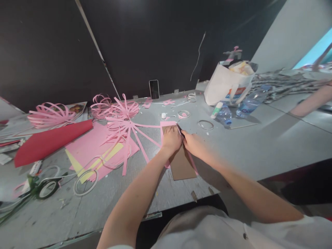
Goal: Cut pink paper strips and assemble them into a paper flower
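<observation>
My left hand (172, 141) presses down on a piece of brown cardboard (181, 166), its fingers stretched out over the upper half. Under the cardboard lies a pink paper sheet (168, 123), showing along the top and side edges. My right hand (191, 141) is closed around a dark, slim tool that looks like a craft knife (179, 128), held against the cardboard's right edge. Most of the knife is hidden by my fingers. Left of my hands, a star of pink paper strips (130, 125) spreads over the table, some strips reaching toward the cardboard.
Pink paper loops (50, 116), a red sheet (53, 143) and green tape (48, 188) lie leftward. A phone (154, 89) leans against the back panel. To the right stand a white bag (228, 84), a glue stick (217, 110) and plastic bottles (251, 102). Another person's arm (312, 100) reaches in.
</observation>
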`<action>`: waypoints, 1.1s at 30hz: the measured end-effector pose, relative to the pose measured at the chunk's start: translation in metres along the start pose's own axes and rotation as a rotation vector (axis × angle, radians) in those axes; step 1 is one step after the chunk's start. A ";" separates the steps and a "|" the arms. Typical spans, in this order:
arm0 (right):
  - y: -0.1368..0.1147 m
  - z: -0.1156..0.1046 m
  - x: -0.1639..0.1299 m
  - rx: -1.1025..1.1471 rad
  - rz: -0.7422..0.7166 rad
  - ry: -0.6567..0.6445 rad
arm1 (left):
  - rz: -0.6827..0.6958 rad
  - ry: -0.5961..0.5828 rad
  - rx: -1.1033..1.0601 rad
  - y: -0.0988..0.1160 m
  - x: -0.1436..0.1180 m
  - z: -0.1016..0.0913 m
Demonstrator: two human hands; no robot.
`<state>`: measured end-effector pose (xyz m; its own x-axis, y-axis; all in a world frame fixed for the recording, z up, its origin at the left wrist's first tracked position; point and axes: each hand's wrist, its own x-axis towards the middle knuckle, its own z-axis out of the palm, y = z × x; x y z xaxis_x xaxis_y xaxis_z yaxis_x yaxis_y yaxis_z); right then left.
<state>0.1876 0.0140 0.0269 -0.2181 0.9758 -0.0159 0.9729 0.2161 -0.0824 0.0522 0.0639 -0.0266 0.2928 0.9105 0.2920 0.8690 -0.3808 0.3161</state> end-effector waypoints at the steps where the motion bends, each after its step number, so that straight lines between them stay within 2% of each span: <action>1: 0.000 -0.001 -0.001 0.005 0.000 -0.011 | -0.001 0.000 0.001 0.000 0.000 0.000; 18: -0.008 -0.004 -0.023 0.038 0.039 -0.046 | -0.019 0.007 -0.013 0.000 -0.001 0.000; 23: -0.010 -0.003 -0.039 0.077 0.026 -0.038 | -0.022 0.001 -0.001 0.001 -0.001 0.000; 29: -0.013 -0.008 -0.064 0.084 0.040 -0.091 | -0.038 -0.005 -0.013 0.002 0.000 0.000; 33: -0.010 0.000 -0.081 0.072 0.036 -0.123 | -0.047 0.003 -0.028 0.002 0.001 0.002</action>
<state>0.1959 -0.0672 0.0292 -0.1949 0.9706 -0.1415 0.9733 0.1735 -0.1505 0.0550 0.0647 -0.0275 0.2510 0.9269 0.2791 0.8702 -0.3423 0.3542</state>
